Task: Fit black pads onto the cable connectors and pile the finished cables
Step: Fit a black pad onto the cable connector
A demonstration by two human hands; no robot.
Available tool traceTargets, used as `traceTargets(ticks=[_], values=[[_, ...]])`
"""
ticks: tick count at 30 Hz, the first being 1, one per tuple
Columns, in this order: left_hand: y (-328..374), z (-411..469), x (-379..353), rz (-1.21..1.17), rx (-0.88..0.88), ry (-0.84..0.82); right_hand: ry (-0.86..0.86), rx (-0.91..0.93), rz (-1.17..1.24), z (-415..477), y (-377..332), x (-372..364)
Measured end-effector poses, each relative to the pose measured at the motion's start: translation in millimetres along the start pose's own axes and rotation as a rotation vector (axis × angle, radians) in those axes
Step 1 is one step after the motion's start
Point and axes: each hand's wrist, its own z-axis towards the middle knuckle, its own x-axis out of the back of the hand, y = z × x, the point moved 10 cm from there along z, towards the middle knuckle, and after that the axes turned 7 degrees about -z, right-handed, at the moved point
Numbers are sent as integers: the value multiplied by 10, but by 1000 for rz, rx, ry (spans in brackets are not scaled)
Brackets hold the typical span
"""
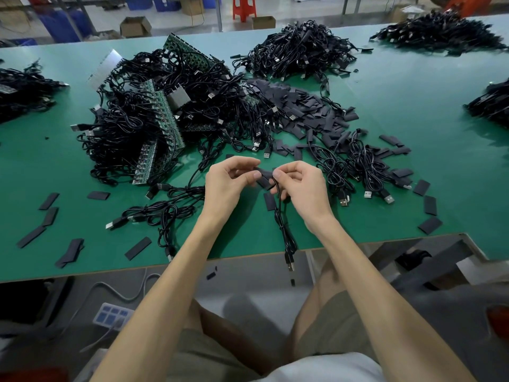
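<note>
The head view shows a crowded green table (413,166). A large tangle of cables and circuit-board strips (154,117) lies beyond the left hand (231,183), and a heap of loose pads (311,111) spreads beyond the right hand (303,188). A far cable pile (300,51) sits behind that heap, and another pile (440,34) lies at the far right corner. Scattered pads (137,248) lie along the near edge, and a single flat pad (269,201) rests on the table just below the hands. Bundled cables (358,166) with silver plugs lie just right of the right hand. Nothing covers the hands, which are raised close together above the table. The left hand pinches a black pad (263,179) between thumb and forefinger. The right hand's thumb and curled fingers pinch the upper end of a cable (283,224) right against that pad. The cable hangs down between the wrists, and its USB plug (290,264) dangles past the table's near edge.
</note>
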Motion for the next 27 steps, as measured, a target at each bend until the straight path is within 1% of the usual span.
traceTargets(ticks=[14, 27], values=[[3, -1, -41, -54, 13, -20, -2, -24, 29, 28, 60, 7], [56, -9, -68, -82, 6, -46, -17, -11, 39, 27, 46, 15]])
